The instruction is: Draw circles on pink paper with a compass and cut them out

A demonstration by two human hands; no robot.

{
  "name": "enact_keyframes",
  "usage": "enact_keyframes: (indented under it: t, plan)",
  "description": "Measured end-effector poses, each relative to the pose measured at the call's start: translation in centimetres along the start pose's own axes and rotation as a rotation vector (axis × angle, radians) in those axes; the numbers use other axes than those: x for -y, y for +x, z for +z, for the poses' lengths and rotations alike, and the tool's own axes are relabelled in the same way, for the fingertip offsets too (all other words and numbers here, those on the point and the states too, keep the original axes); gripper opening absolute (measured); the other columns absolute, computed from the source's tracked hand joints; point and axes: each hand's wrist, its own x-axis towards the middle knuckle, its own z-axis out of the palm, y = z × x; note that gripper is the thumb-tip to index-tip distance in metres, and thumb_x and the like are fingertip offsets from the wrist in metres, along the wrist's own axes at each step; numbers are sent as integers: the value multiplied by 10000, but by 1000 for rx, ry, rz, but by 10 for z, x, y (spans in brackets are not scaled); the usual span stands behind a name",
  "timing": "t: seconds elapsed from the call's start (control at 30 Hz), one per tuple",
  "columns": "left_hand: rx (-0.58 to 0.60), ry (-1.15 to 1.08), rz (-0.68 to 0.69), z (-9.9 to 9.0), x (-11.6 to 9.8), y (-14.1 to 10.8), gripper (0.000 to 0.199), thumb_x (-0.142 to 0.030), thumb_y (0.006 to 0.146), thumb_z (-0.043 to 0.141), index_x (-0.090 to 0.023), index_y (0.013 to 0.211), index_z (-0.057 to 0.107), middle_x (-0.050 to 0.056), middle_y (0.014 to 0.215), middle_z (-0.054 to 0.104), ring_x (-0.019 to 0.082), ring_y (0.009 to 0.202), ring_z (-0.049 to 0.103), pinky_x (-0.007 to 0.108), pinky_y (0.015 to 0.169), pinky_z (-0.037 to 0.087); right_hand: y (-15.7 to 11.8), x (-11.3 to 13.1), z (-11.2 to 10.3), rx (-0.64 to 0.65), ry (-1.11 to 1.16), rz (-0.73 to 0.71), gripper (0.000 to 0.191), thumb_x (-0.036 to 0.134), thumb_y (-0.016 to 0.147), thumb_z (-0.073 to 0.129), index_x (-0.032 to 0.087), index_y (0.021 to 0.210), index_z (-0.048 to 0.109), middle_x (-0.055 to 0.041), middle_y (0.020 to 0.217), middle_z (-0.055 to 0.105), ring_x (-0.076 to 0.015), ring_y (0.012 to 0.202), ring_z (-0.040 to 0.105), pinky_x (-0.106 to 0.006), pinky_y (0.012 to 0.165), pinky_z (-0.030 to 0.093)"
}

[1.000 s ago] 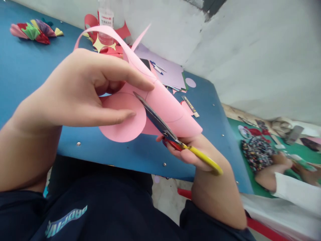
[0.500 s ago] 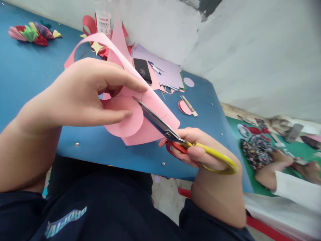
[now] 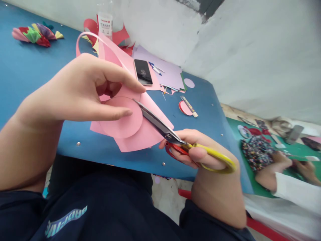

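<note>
My left hand (image 3: 100,90) pinches a sheet of pink paper (image 3: 147,125) with its thumb lying over a rounded, partly cut-out disc (image 3: 125,124). A thin strip of the same sheet loops up behind the fingers. In my right hand (image 3: 193,149) are scissors (image 3: 160,127) with one yellow and one red handle. Their blades look nearly together, and the tip touches the paper at the upper right of the disc's curve. My left index finger rests on the sheet above the tip.
A phone (image 3: 143,72), pens (image 3: 155,68) and purple paper (image 3: 167,63) lie beyond the sheet. Further right are cut circles (image 3: 184,107) under a blade-like strip (image 3: 190,106). A bottle (image 3: 105,25) stands by the wall; colourful folded paper (image 3: 36,34) lies left. Another person's arm (image 3: 268,170) is at the green table.
The pink sheet has turned and shifted slightly left and down, and its loop has narrowed. More paper shows below the disc. The scissors have barely moved.
</note>
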Motion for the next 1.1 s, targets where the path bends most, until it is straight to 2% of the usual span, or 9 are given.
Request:
enact_keyframes:
  t: [0.07, 0.27, 0.4, 0.5, 0.7, 0.87, 0.97, 1.03, 1.1]
  plan:
    - [2, 14, 29, 0, 0, 1, 383, -243, 880, 843, -166, 1253, 801, -6, 820, 752, 30, 607, 408, 205, 543, 354, -2, -3, -1, -5, 17, 17, 505, 559, 1001, 666, 144, 1289, 668, 49, 659, 477, -76, 443, 354, -219, 406, 286]
    - [-18, 83, 96, 4, 2, 4, 392, -213, 876, 781, -177, 1266, 800, 4, 907, 787, 62, 653, 514, 231, 664, 486, -6, -3, -2, -2, 87, 133, 593, 638, 1017, 604, 134, 1323, 664, 47, 628, 484, -94, 414, 358, -250, 395, 300]
    - [8, 118, 119, 4, 5, 5, 367, -213, 876, 752, -170, 1235, 812, 28, 974, 820, 72, 660, 546, 246, 721, 518, -6, -1, 0, -33, 64, 133, 586, 619, 1022, 599, 126, 1333, 653, 44, 645, 486, -93, 419, 356, -246, 391, 289]
    - [18, 92, 86, 3, 4, 6, 323, -226, 893, 754, -164, 1202, 820, 42, 1010, 832, 68, 670, 550, 237, 684, 500, -4, -1, 1, -22, 31, 91, 590, 587, 1028, 603, 96, 1353, 635, 49, 641, 473, -86, 429, 337, -241, 395, 272]
    - [50, -91, 37, 5, 3, 7, 286, -214, 891, 787, -163, 1172, 814, 20, 846, 782, 59, 609, 475, 235, 547, 421, -2, 4, 2, -19, 11, 84, 512, 549, 1029, 640, 115, 1300, 632, 67, 626, 442, -74, 438, 310, -235, 421, 253]
    - [85, -149, -94, 7, 5, 9, 330, -250, 893, 779, -175, 1213, 815, 39, 848, 759, 88, 639, 502, 249, 533, 405, 3, 9, 8, -108, -101, 132, 562, 611, 1010, 671, 116, 1276, 647, 64, 674, 449, -65, 449, 328, -226, 401, 262]
    - [118, -162, -173, 9, 8, 10, 321, -241, 893, 756, -183, 1201, 828, -4, 695, 624, 82, 596, 462, 225, 490, 346, 6, 10, 10, -166, -216, 117, 565, 656, 988, 688, 139, 1216, 682, 61, 660, 446, -68, 458, 343, -226, 398, 262]
    - [99, -188, -184, 10, 11, 12, 319, -234, 842, 803, -186, 1153, 849, -26, 620, 542, 72, 549, 416, 218, 459, 296, 8, 10, 10, -196, -274, 75, 526, 652, 981, 702, 158, 1160, 702, 51, 670, 451, -67, 480, 339, -225, 404, 256]
    - [80, -218, -179, 12, 14, 12, 341, -244, 785, 856, -180, 1119, 862, -18, 607, 564, 71, 526, 409, 223, 456, 271, 9, 9, 9, -200, -312, 47, 501, 642, 988, 699, 163, 1135, 704, 44, 677, 451, -69, 501, 333, -223, 413, 250]
